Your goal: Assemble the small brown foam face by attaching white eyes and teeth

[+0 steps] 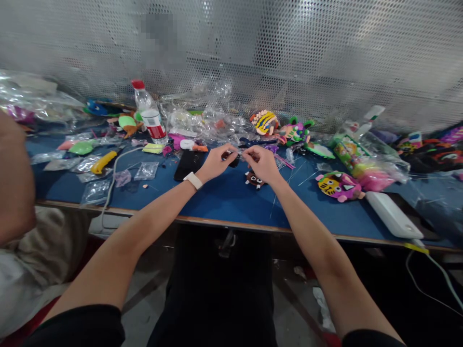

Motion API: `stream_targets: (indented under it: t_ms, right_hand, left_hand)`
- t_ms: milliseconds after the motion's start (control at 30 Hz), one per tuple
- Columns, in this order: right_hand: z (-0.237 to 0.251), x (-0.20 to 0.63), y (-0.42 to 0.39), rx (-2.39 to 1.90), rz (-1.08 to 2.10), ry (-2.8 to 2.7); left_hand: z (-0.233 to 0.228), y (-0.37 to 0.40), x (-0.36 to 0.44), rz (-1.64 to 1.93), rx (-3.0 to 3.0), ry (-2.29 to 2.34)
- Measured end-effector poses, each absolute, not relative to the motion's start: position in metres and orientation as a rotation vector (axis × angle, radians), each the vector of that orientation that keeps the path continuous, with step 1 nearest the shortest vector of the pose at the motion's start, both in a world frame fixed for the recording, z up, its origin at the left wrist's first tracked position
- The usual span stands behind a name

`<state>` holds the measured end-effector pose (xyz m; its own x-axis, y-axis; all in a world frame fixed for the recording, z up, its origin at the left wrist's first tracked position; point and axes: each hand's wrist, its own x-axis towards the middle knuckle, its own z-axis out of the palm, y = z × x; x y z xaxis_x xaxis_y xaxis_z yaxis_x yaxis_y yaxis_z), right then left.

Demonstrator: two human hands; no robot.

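My left hand (217, 162), with a white band on its wrist, is closed in a pinch above the blue table (224, 202). Facing it, my right hand (261, 163) is closed in a pinch too, the fingertips of both nearly meeting. Something small lies between them, with a dark bit showing by the left fingers; its kind is too small to make out. Just below my right hand sits a brown clay animal face (255, 180) with white eyes, partly covered by the hand. A black phone (186, 165) lies by my left wrist.
A water bottle (151, 115) stands at the back left, near crumpled clear bags (213, 118). Rightward are a purple-and-yellow clay face (338, 186) and a white power bank (392, 215). A yellow cutter (103, 163) and a white cable (115, 171) lie left. Another person's arm (14, 178) is at far left.
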<state>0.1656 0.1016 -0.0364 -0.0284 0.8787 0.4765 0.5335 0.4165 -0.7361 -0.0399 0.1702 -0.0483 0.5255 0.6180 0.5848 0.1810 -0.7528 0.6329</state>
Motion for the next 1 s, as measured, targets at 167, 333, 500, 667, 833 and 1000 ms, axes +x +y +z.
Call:
stream_targets:
  t_ms: [167,333,500,667,833,1000]
  right_hand:
    - [-0.038,0.167,0.104,-1.232,0.243,-1.798]
    - [-0.034,0.168,0.099,-1.246,0.105,-1.936]
    - [-0.033,0.166,0.097,-1.262,0.049,-2.011]
    - [-0.036,0.163,0.098,-1.287,0.044,-2.034]
    - [-0.039,0.164,0.099,-1.208,0.04,-2.008]
    - [-0.042,0.164,0.102,-1.153,0.064,-1.994]
  left_hand:
    - [-0.043,0.167,-0.041,1.31,2.318,0.584]
    - [-0.04,0.165,-0.043,1.263,2.459,0.626]
    - [-0.041,0.165,-0.043,1.187,2.574,0.622]
    - [-0.042,0.169,-0.045,1.15,2.641,0.559]
    - [-0.043,0.172,-0.045,1.124,2.684,0.496]
    - [-0.046,0.172,-0.045,1.166,2.676,0.441]
